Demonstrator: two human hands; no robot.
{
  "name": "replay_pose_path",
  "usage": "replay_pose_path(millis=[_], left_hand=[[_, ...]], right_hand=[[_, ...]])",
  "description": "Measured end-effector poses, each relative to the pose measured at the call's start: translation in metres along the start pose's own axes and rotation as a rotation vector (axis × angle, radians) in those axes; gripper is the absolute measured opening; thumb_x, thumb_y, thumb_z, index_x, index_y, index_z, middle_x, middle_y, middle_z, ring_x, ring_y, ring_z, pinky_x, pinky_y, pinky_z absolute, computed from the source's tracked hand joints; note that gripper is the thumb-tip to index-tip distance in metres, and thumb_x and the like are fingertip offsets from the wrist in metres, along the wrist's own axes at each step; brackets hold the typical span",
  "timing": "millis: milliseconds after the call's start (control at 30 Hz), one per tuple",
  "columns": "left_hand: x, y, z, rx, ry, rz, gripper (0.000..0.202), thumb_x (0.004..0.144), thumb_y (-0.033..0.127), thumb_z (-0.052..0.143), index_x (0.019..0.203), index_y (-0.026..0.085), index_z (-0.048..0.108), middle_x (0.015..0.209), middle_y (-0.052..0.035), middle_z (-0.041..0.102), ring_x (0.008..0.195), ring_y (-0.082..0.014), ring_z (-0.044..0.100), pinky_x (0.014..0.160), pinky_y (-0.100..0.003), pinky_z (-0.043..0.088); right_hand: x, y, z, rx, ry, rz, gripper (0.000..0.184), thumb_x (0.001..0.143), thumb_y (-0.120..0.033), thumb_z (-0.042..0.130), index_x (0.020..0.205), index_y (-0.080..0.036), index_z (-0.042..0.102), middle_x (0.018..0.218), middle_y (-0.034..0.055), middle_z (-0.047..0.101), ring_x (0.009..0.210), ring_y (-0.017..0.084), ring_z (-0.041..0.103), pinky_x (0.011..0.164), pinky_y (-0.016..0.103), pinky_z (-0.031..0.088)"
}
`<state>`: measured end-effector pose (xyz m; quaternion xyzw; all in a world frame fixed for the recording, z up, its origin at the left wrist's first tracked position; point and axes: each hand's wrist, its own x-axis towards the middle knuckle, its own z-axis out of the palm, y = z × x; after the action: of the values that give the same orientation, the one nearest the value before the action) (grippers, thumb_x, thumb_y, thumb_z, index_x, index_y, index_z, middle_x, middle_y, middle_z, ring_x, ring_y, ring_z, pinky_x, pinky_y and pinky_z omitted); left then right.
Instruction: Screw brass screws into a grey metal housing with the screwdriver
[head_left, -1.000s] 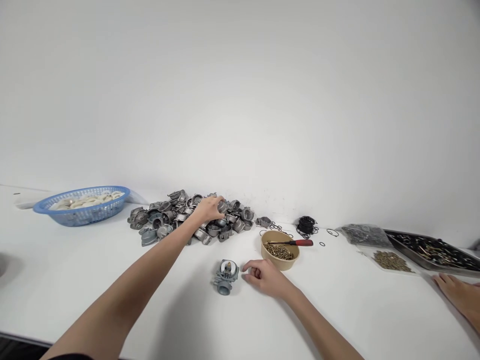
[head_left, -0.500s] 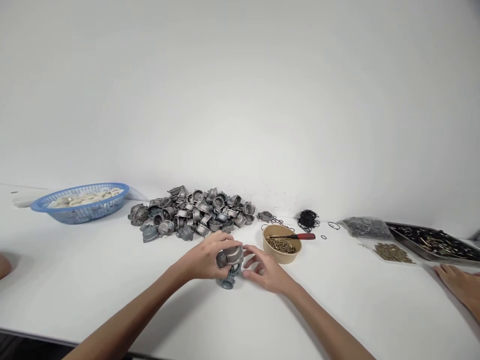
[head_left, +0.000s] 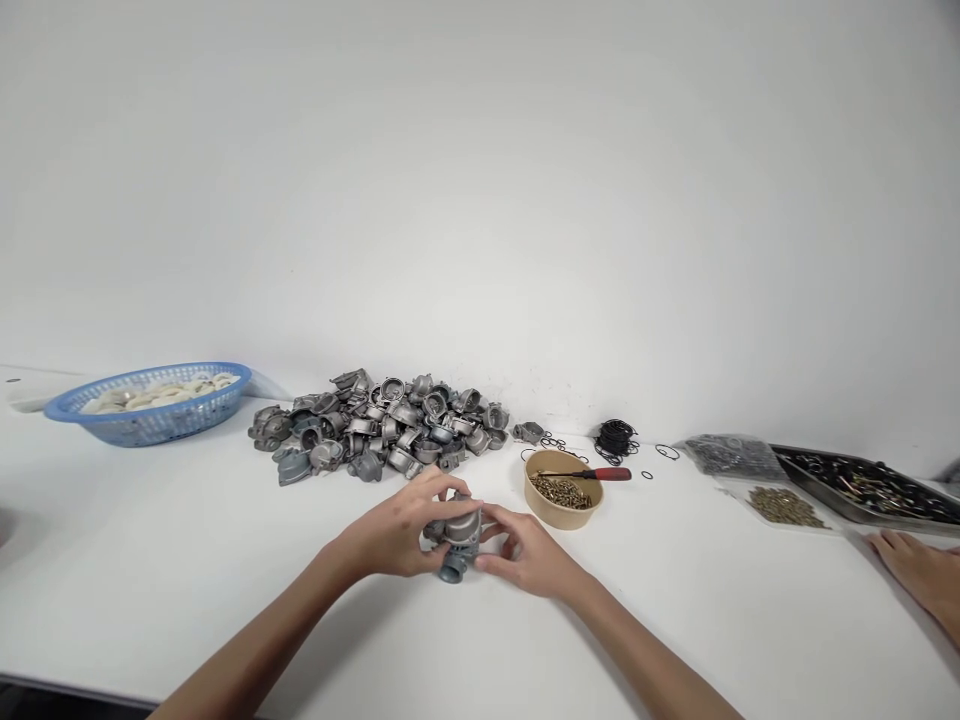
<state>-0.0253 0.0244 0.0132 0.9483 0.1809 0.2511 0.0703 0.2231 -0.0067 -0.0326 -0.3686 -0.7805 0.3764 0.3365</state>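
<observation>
My left hand [head_left: 400, 527] grips a grey cast-metal part that looks like a carburetor [head_left: 463, 527], with a rounded bowl on top and a short round pipe opening toward me below. Its fingers curl over the top and left, the thumb lower down. My right hand [head_left: 529, 552] is closed against the right side of the carburetor, index fingertip and thumb touching it. Behind my hands lies a heap of similar grey metal castings [head_left: 390, 425]. Right of it stands a tan bowl [head_left: 564, 515] of brass-coloured screws [head_left: 561, 491], with a red-handled screwdriver [head_left: 611, 474] across it.
A blue basket [head_left: 150, 428] of whitish pieces stands at far left. Black rubber rings [head_left: 616, 438] lie by the wall. At right are a plastic bag [head_left: 731, 457], a small pile of screws [head_left: 786, 506], a metal tray [head_left: 877, 485] and another person's hand [head_left: 919, 570].
My right hand has closed in and now touches the carburetor. The carburetor has turned and shifted slightly left in my left hand. The view has shifted a little.
</observation>
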Motion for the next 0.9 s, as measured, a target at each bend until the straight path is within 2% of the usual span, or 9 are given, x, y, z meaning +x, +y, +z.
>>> replay_pose_path(millis=[100, 200, 300, 367, 433, 533, 633, 733, 900], left_hand=[[0.000, 0.000, 0.002, 0.007, -0.070, -0.032, 0.073, 0.079, 0.011, 0.066, 0.144, 0.037, 0.047, 0.127, -0.0088, 0.055, 0.106, -0.0266, 0.052, 0.092, -0.040, 0.049], [-0.002, 0.003, 0.000, -0.007, -0.120, -0.068, 0.073, 0.079, 0.008, 0.063, 0.143, 0.039, 0.048, 0.134, -0.0075, 0.053, 0.115, -0.0280, 0.051, 0.099, -0.043, 0.046], [-0.009, 0.006, 0.001, -0.030, -0.090, -0.090, 0.066, 0.082, 0.010, 0.063, 0.140, 0.039, 0.051, 0.147, -0.0065, 0.042, 0.132, -0.0317, 0.042, 0.109, -0.051, 0.039], [-0.015, 0.008, 0.008, -0.046, -0.041, -0.141, 0.055, 0.086, 0.019, 0.066, 0.136, 0.038, 0.055, 0.154, -0.0065, 0.034, 0.138, -0.0344, 0.037, 0.112, -0.054, 0.036], [-0.021, 0.010, 0.018, -0.071, 0.022, -0.219, 0.047, 0.088, 0.028, 0.068, 0.133, 0.036, 0.057, 0.156, -0.0071, 0.030, 0.139, -0.0352, 0.038, 0.111, -0.053, 0.039], [-0.028, 0.015, 0.035, -0.144, 0.079, -0.318, 0.046, 0.089, 0.034, 0.068, 0.133, 0.036, 0.055, 0.157, -0.0066, 0.029, 0.138, -0.0330, 0.040, 0.109, -0.047, 0.044], [-0.030, 0.018, 0.043, -0.204, 0.108, -0.400, 0.050, 0.088, 0.035, 0.070, 0.134, 0.036, 0.052, 0.158, -0.0065, 0.029, 0.140, -0.0323, 0.039, 0.109, -0.046, 0.046], [-0.032, 0.016, 0.044, -0.241, 0.161, -0.461, 0.061, 0.084, 0.038, 0.074, 0.138, 0.033, 0.047, 0.156, -0.0095, 0.033, 0.138, -0.0344, 0.040, 0.109, -0.048, 0.045], [-0.031, 0.002, 0.041, -0.441, 0.121, -0.520, 0.070, 0.078, 0.035, 0.078, 0.139, 0.032, 0.045, 0.141, -0.0093, 0.049, 0.123, -0.0309, 0.053, 0.091, -0.041, 0.057]], right_hand=[[0.001, -0.001, 0.002, -0.023, 0.012, 0.027, 0.047, 0.087, -0.032, 0.067, 0.133, -0.024, 0.060, 0.112, 0.0073, 0.070, 0.093, 0.020, 0.065, 0.062, 0.024, 0.049], [0.001, -0.001, 0.002, -0.031, 0.004, 0.030, 0.041, 0.086, -0.033, 0.068, 0.127, -0.025, 0.064, 0.109, 0.0057, 0.072, 0.089, 0.019, 0.066, 0.063, 0.024, 0.050], [-0.001, -0.001, -0.006, -0.073, -0.007, 0.038, 0.048, 0.084, -0.037, 0.071, 0.130, -0.025, 0.063, 0.101, 0.0044, 0.075, 0.082, 0.018, 0.068, 0.067, 0.027, 0.053], [-0.002, -0.002, -0.018, -0.203, 0.071, 0.037, 0.040, 0.087, -0.040, 0.067, 0.124, -0.023, 0.067, 0.093, 0.0047, 0.076, 0.078, 0.018, 0.068, 0.069, 0.028, 0.053], [-0.004, -0.002, -0.034, -0.435, 0.220, 0.051, 0.029, 0.095, -0.041, 0.056, 0.106, -0.021, 0.074, 0.089, 0.0065, 0.076, 0.076, 0.019, 0.068, 0.069, 0.029, 0.051], [-0.007, 0.002, -0.056, -0.702, 0.367, 0.144, 0.036, 0.099, -0.037, 0.044, 0.086, -0.020, 0.073, 0.087, 0.0090, 0.074, 0.079, 0.022, 0.066, 0.069, 0.031, 0.047], [-0.011, 0.015, -0.065, -0.786, 0.368, 0.254, 0.032, 0.095, -0.037, 0.050, 0.076, -0.020, 0.069, 0.077, 0.0100, 0.070, 0.073, 0.025, 0.065, 0.062, 0.031, 0.042], [-0.012, 0.030, -0.065, -0.838, 0.330, 0.328, 0.031, 0.088, -0.041, 0.061, 0.067, -0.019, 0.063, 0.071, 0.0110, 0.066, 0.068, 0.026, 0.063, 0.059, 0.030, 0.040], [-0.012, 0.033, -0.066, -0.811, 0.277, 0.358, 0.037, 0.091, -0.037, 0.057, 0.057, -0.021, 0.051, 0.062, 0.0060, 0.058, 0.053, 0.018, 0.052, 0.052, 0.029, 0.033]])
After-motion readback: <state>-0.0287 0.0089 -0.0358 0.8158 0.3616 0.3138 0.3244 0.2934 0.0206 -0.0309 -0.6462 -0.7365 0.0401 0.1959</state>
